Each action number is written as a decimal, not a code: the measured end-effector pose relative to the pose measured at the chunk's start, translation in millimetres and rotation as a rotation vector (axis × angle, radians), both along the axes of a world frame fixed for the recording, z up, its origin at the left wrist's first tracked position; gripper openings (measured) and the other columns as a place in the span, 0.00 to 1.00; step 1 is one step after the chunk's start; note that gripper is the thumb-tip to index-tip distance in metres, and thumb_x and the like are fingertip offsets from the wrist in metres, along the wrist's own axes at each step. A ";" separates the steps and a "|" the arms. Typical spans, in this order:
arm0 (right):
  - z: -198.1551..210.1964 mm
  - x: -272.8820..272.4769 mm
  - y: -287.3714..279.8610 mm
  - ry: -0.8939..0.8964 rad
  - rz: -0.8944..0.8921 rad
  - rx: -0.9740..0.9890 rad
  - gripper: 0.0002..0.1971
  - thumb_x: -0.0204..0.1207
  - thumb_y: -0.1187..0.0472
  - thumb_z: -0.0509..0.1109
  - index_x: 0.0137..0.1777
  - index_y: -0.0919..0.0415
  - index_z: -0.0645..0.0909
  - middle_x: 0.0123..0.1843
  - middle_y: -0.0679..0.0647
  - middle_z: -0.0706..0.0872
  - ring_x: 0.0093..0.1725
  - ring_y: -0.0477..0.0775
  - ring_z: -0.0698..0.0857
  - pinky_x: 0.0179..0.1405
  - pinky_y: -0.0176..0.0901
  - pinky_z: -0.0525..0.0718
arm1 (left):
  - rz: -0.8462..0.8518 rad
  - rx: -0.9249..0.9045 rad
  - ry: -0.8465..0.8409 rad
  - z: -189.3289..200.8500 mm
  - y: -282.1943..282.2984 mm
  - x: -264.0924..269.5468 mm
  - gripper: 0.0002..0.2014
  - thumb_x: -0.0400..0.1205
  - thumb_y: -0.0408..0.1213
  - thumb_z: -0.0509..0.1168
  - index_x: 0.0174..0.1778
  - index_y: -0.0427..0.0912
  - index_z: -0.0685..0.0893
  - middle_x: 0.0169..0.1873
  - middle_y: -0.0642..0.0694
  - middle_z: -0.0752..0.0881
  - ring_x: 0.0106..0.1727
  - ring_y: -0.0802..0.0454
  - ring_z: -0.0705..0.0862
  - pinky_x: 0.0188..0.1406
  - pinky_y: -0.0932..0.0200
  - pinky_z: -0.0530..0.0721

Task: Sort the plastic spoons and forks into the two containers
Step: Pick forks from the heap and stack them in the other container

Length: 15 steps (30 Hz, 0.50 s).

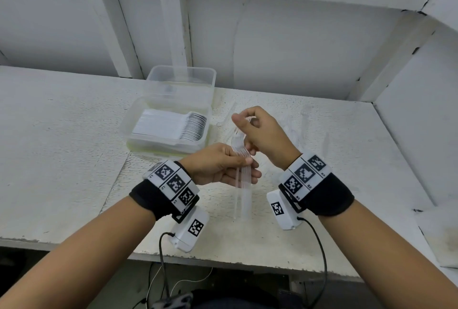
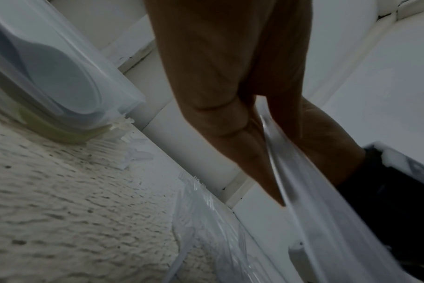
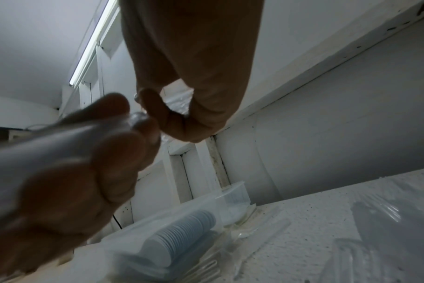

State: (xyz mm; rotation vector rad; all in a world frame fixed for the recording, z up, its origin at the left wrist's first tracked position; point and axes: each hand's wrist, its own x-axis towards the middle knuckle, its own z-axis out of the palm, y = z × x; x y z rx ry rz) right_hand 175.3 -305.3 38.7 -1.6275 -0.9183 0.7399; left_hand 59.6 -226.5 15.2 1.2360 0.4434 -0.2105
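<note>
White rough-textured table [image 1: 62,150]; on it, two clear containers [image 1: 158,145] back to back, near one full of spoons [image 1: 173,126]; loose clear forks [image 2: 206,220] to their right.

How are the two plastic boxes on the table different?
The near box is packed with a neat row of white spoons; the far box looks nearly empty. The near box lies closer to the hands, the far box sits behind it by the wall. Both are clear, lidless and rectangular.
</note>
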 end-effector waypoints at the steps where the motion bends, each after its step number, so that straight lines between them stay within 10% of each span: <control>1: 3.3 1.8 -0.9 0.017 0.012 -0.006 0.14 0.79 0.51 0.66 0.59 0.56 0.73 0.40 0.55 0.81 0.23 0.44 0.80 0.22 0.34 0.78 | 0.028 -0.002 -0.014 0.0 -0.1 0.1 0.09 0.84 0.34 0.58 0.49 0.36 0.83 0.41 0.44 0.91 0.43 0.52 0.91 0.46 0.59 0.88; 9: 4.8 10.8 -4.1 -0.640 -0.007 -0.078 0.14 0.82 0.55 0.62 0.63 0.59 0.77 0.52 0.51 0.82 0.45 0.45 0.80 0.50 0.39 0.81 | 0.622 -0.210 -0.189 -3.5 11.6 8.9 0.09 0.85 0.36 0.58 0.50 0.37 0.83 0.43 0.44 0.89 0.40 0.54 0.89 0.45 0.59 0.87; 15: -10.7 0.1 12.2 -1.014 0.204 -0.299 0.26 0.84 0.51 0.55 0.80 0.57 0.57 0.65 0.58 0.77 0.55 0.59 0.82 0.50 0.50 0.81 | 0.818 -0.340 -0.236 5.9 20.8 20.3 0.08 0.85 0.40 0.59 0.50 0.45 0.84 0.38 0.51 0.87 0.38 0.59 0.85 0.48 0.61 0.81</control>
